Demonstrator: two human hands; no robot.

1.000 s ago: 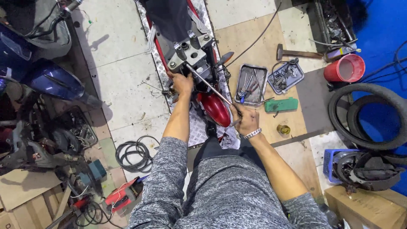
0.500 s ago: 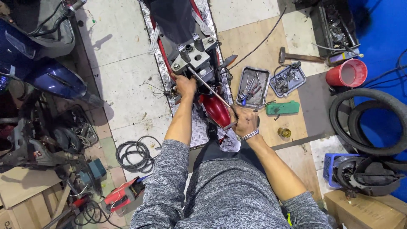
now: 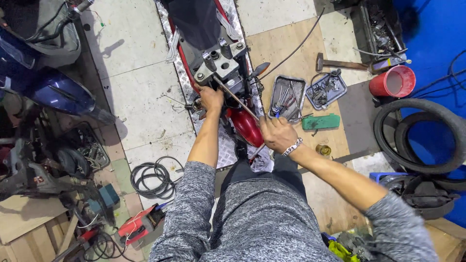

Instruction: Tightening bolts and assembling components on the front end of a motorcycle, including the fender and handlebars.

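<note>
The person sat astride a red motorcycle [image 3: 245,123] that stood on a ribbed metal plate [image 3: 224,148]. The right hand [image 3: 276,134] was closed in a fist around the near end of a long metal rod [image 3: 236,98], which ran slanting up toward the grey steering bracket [image 3: 221,65]. The left hand [image 3: 211,98] was pressed against the frame just under this bracket, at the far end of the rod; I could not tell if its fingers were closed around something. To the right, on the wooden floor, lay two metal trays [image 3: 287,98] with small tools, a green case [image 3: 321,122], a hammer [image 3: 340,63] and a red bucket [image 3: 393,81]. A black tyre [image 3: 417,133] lay near.
</note>
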